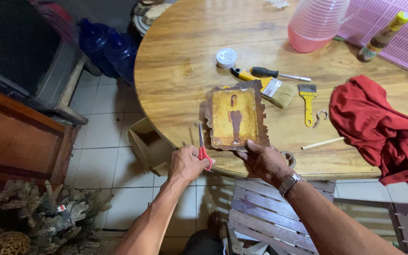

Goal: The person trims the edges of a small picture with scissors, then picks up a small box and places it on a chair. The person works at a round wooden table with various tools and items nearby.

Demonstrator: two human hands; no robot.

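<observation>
Gripping red-handled scissors (201, 141) in left hand (187, 164), right hand (265, 160) clasps ragged-edged plaque (235, 119).

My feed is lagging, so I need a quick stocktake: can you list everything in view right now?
plaque: 1, brown ragged edge with yellowed picture, table front edge
scissors: 1, red handles, beside plaque
paintbrushes: 2, yellow handles, behind plaque
screwdriver: 1, black handle, mid table
small tub: 1, white, mid table
hook: 1, metal, by small brush
stick: 1, pale, near cloth
cloth: 1, red, table right
jug: 1, pink, table back
tray: 1, pink mesh, back right
bottle: 1, yellow cap, on tray
table: 1, round, wooden
left hand: holds scissors
right hand: grips plaque bottom edge, wristwatch on
</observation>
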